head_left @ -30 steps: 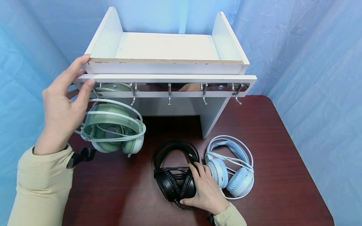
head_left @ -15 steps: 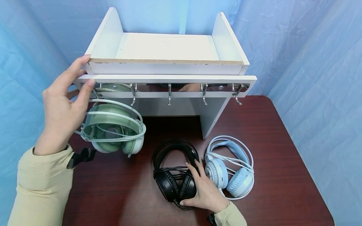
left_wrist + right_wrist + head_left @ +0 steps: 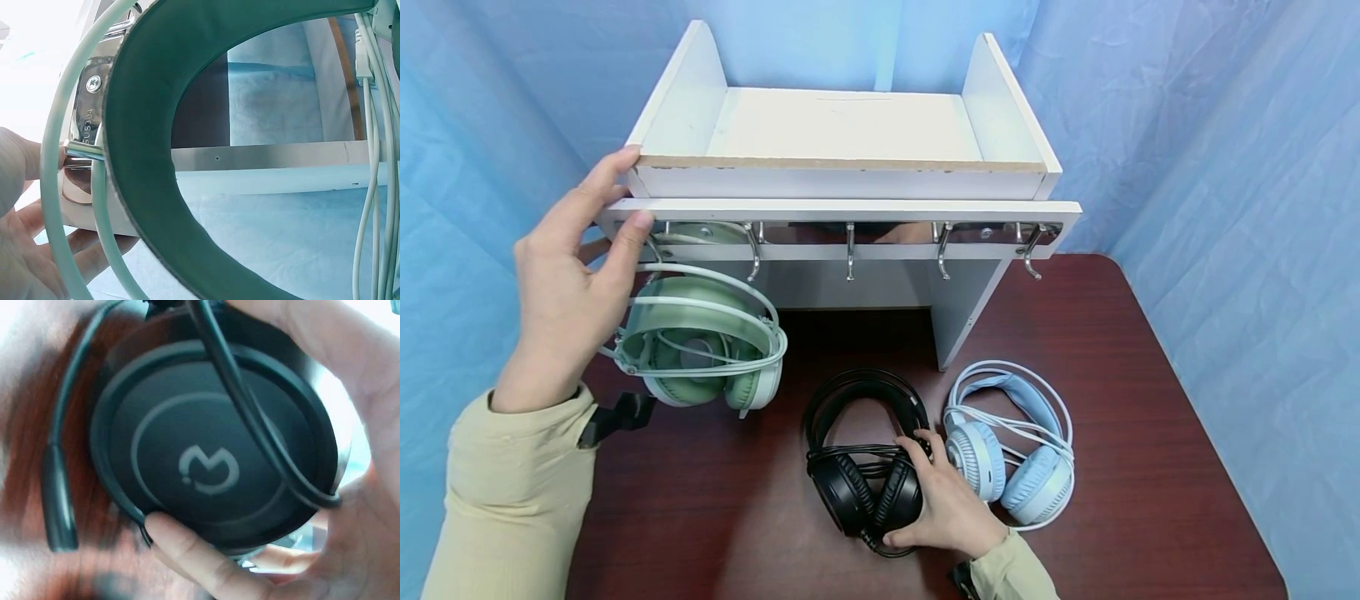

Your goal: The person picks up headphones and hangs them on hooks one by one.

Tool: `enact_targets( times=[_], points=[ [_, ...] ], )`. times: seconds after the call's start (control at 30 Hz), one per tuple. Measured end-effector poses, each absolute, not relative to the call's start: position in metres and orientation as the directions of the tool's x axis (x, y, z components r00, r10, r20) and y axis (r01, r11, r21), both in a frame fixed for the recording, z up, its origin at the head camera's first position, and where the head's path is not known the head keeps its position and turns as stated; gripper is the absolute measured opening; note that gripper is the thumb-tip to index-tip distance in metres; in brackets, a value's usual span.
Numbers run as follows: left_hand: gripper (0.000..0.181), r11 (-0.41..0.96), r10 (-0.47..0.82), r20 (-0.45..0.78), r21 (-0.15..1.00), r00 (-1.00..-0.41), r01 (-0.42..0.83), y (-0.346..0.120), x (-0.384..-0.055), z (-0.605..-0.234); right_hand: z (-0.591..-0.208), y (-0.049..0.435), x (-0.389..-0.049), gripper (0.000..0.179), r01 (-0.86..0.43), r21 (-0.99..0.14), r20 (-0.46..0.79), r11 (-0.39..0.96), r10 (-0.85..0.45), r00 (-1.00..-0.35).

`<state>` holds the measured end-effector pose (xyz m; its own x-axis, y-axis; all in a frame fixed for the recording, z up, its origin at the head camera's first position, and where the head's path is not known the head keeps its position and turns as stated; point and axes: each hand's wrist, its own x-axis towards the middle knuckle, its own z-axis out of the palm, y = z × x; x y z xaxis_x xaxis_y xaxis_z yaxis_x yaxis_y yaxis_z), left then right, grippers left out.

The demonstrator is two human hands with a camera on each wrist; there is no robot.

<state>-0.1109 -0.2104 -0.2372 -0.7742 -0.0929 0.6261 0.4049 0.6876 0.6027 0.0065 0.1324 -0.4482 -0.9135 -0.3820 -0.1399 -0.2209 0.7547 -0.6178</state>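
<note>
My left hand [image 3: 568, 283] grips the left end of a white shelf unit [image 3: 842, 179], thumb on the front rail and a finger up at the tray's corner. Below that hand, green headphones [image 3: 700, 383] hang from the leftmost hook; in the left wrist view their padded headband [image 3: 140, 125] fills the middle. My right hand [image 3: 947, 508] holds the right earcup of black headphones [image 3: 850, 500] lying on the table. The right wrist view shows that earcup [image 3: 206, 425] between thumb and fingers, with a cable across it and a microphone tip [image 3: 59, 506] beside it.
Light blue headphones [image 3: 1037, 492] wrapped in their cable lie close to my right hand. Several metal hooks [image 3: 850, 250] line the shelf's front rail. The dark red table [image 3: 1150, 467] is bordered by blue curtains [image 3: 1240, 167].
The fingertips of my right hand have shifted slightly on the black earcup. My left hand and all the headphones stay where they were.
</note>
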Motion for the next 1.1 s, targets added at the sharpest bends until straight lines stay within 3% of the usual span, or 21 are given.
enact_targets(
  times=[0.47, 1.1],
  points=[
    [0.043, 0.692, -0.093, 0.625, 0.6, -0.775, 0.401, -0.211, -0.11, -0.237, -0.455, 0.127, 0.019, 0.097, -0.218, -0.596, -0.079, 0.773, -0.326, -0.942],
    [0.043, 0.687, -0.096, 0.618, 0.609, -0.78, 0.398, -0.211, -0.11, -0.237, -0.472, 0.127, 0.028, 0.093, -0.25, -0.599, 0.075, 0.761, -0.257, -0.963]
  ],
)
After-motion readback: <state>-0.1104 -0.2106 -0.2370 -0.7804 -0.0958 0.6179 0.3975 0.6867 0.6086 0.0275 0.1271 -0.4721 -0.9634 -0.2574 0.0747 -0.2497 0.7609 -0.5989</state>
